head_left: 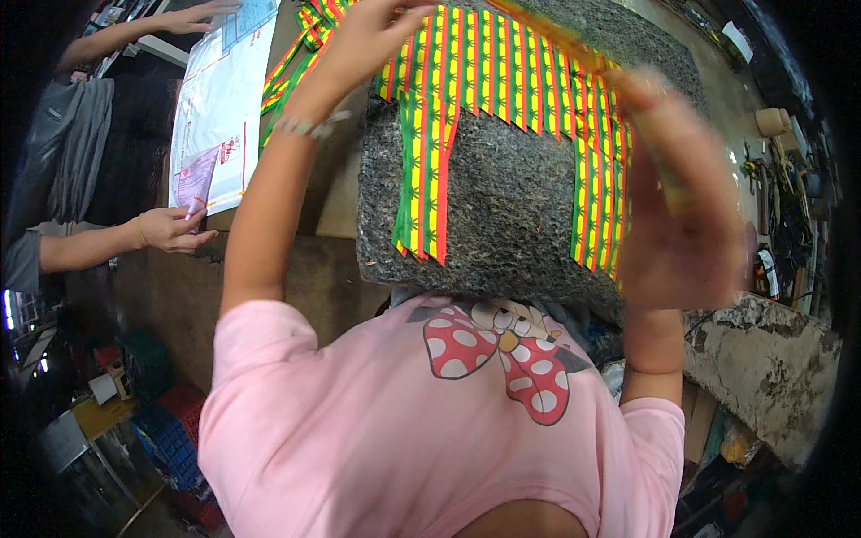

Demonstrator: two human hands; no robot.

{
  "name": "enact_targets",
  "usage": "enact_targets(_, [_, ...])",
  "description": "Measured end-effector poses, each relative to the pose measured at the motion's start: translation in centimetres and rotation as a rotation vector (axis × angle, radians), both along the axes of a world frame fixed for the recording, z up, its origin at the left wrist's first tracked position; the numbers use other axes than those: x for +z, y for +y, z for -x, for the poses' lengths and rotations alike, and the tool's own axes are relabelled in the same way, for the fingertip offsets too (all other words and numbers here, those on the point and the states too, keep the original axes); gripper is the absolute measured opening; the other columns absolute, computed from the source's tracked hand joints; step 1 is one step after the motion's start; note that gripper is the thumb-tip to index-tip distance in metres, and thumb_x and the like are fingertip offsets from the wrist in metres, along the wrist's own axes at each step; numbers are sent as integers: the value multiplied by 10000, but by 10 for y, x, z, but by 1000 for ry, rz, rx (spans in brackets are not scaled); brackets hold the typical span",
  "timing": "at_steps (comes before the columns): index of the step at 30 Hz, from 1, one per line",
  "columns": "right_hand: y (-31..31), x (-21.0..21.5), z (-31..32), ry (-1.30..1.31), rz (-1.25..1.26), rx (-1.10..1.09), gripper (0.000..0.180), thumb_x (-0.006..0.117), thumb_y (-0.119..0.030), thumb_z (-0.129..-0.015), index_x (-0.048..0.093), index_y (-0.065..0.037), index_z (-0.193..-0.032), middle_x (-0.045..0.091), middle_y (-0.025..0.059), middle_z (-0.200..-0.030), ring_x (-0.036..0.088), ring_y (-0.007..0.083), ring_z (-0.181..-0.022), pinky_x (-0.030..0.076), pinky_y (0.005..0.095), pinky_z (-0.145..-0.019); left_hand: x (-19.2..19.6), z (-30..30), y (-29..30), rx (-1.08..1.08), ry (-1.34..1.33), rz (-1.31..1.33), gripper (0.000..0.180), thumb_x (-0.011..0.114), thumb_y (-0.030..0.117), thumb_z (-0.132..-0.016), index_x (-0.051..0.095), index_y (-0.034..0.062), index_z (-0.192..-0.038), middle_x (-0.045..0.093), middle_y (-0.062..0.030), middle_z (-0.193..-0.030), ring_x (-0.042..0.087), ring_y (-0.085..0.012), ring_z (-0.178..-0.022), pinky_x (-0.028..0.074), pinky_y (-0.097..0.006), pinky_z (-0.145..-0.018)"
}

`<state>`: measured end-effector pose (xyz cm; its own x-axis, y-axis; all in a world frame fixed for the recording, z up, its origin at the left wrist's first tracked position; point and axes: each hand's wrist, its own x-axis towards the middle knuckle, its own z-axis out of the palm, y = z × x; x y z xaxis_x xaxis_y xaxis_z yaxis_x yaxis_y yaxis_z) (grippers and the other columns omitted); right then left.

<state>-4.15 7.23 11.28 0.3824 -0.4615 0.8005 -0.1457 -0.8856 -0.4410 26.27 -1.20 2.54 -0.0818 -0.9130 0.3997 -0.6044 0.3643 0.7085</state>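
Note:
Striped ribbons (493,67) in red, yellow and green, with dark leaf shapes, lie side by side across a rough grey block (502,197). Longer ribbon ends hang down at the left and right of the row, cut at a slant. At the ribbons' upper left is my left hand (386,36), its visible fingers stretched out and partly cut off by the picture's top edge. My right hand (686,202), smeared by motion, is at the block's right side. A blurred yellow-orange ribbon strip (556,34) runs from the top edge into it.
More matching ribbon (318,27) lies bunched beyond my left arm. At the left, another person's hands (179,229) are at a white plastic package (224,125) with a purple slip. Crates (170,439) stand at the lower left; a worn slab (762,359) is at the right.

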Motion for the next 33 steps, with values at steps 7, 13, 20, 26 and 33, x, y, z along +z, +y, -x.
enact_targets(7, [43, -107, -41, 370, 63, 214, 302, 618, -64, -805, 652, 55, -1080, 643, 218, -1110, 661, 334, -1027, 569, 365, -842, -24, 15, 153, 326, 380, -214, 265, 548, 145, -982, 616, -22, -1176, 641, -104, -1183, 594, -146, -1090, 451, -284, -954])
enact_targets(13, [48, -109, -31, 386, -1, 190, 300, 625, -49, -797, 648, 35, -1084, 649, 192, -1112, 663, 326, -1018, 572, 358, -818, -23, 57, 169, 301, 162, -134, 252, 617, 108, -904, 660, 24, -1137, 617, -152, -1242, 592, -276, -1150, 431, -376, -998])
enact_targets(20, [7, -53, -24, -6, -468, -62, 326, 668, 70, -748, 660, 24, -1071, 694, 156, -1072, 698, 264, -937, 562, 323, -825, -16, 58, 161, 248, -99, -83, 243, 638, 108, -886, 668, 43, -1118, 626, -139, -1185, 604, -286, -1104, 452, -389, -954])
enact_targets(26, [-5, -49, -29, -24, -112, -12, 374, 702, 70, -701, 662, 30, -1071, 683, 173, -1088, 677, 304, -1013, 556, 346, -853, -18, 58, 161, 344, 237, -173, 222, 648, 115, -882, 669, 40, -1090, 638, -130, -1159, 603, -268, -1098, 458, -375, -948])
enact_targets(33, [49, -112, -41, 334, 11, 236, 273, 629, -99, -809, 638, 40, -1044, 626, 203, -1120, 629, 353, -1090, 571, 379, -844, -29, 53, 161, 325, -10, -120, 205, 644, 67, -878, 690, 12, -1070, 638, -123, -1186, 605, -232, -1116, 452, -342, -965])
